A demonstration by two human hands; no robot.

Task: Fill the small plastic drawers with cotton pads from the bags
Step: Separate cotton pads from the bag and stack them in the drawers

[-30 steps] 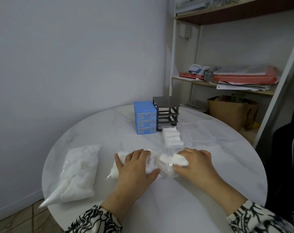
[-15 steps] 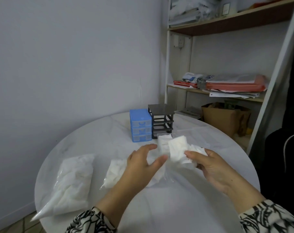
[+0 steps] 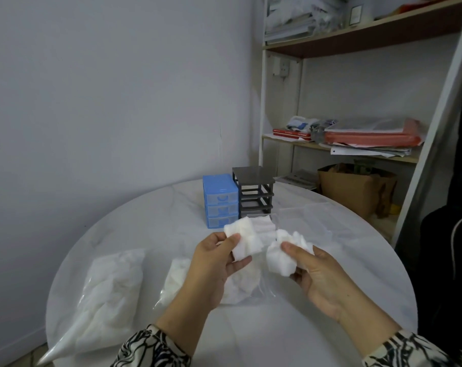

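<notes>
- Left hand (image 3: 214,263) pinches a flat white stack of cotton pads (image 3: 244,241), long axis tilted up-left, above the open bag (image 3: 240,284).
- Right hand (image 3: 310,268) grips a crumpled white wad of pads (image 3: 282,256).
- Blue drawers (image 3: 220,205) stand upright behind, fronts facing the person.

drawer unit (image 3: 220,201) left of empty frame (image 3: 254,193) on table (image 3: 155,218), bags (image 3: 111,287) nearer, at left

No readable text

The red books (image 3: 292,134) and the papers (image 3: 367,151) on the shelf carry marks too small and blurred to read.
</notes>
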